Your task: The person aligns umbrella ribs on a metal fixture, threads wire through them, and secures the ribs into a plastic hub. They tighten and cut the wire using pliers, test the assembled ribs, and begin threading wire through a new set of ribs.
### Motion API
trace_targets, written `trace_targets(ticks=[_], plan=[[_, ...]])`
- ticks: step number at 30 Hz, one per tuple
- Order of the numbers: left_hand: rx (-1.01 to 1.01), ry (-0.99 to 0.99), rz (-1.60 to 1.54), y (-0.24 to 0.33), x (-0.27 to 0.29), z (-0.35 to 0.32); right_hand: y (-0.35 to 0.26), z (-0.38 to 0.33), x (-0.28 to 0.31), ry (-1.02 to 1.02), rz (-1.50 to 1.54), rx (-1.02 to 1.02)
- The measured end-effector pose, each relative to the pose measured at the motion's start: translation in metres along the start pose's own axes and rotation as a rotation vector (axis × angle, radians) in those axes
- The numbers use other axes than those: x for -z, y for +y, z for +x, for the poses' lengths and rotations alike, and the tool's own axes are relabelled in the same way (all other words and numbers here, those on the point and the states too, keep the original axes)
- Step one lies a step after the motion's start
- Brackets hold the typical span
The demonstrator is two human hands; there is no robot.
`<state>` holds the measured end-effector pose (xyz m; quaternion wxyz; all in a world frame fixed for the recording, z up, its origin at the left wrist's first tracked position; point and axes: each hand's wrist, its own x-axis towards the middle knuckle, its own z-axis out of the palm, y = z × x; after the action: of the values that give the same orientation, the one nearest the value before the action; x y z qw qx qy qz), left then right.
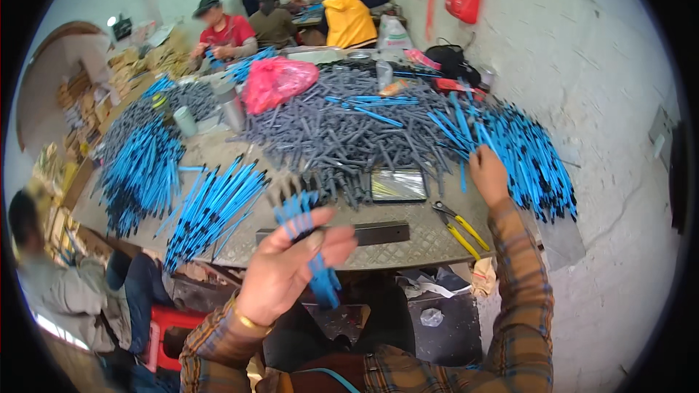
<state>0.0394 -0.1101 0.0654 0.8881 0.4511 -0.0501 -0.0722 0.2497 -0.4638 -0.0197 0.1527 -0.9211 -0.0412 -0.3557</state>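
My left hand (287, 269) is raised over the front edge of the table, its fingers closed around a small bundle of blue sticks (322, 285). Dull grey tips on that bundle point away from me, blurred by motion. At the right, my right hand (489, 175) reaches to the near side of a big heap of blue sticks with black ends (535, 164). Its thumb and fingers are pinched together at a blue stick (481, 133); the exact grip is partly hidden. A wide pile of dark grey tubes (342, 120) spreads between and beyond my hands.
Yellow-handled pliers (466, 231), a dark metal bar (371, 233) and a clear-topped box (398, 185) lie near the table's front. Blue stick bundles (215, 207) lie left. A pink plastic bag (278, 84) sits on the pile. Co-workers, one in a red shirt (231, 33), sit beyond.
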Motion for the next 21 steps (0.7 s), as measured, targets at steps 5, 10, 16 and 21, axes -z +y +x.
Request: trace_targets(ticks=[5,10,16,21], plan=[[-0.303,0.124,-0.017,-0.019,0.017,0.035,-0.123,-0.082,0.064,-0.287,0.788,0.053],[-0.458,0.169,-0.033,-0.032,0.025,0.044,-0.181,-0.146,0.063,-0.429,0.974,0.500],[-0.542,0.376,0.241,-0.034,0.027,0.044,-0.185,-0.154,0.064,-0.456,0.927,0.477],[-0.544,0.327,0.390,-0.036,0.031,0.039,-0.174,-0.145,0.059,-0.267,0.758,0.485]])
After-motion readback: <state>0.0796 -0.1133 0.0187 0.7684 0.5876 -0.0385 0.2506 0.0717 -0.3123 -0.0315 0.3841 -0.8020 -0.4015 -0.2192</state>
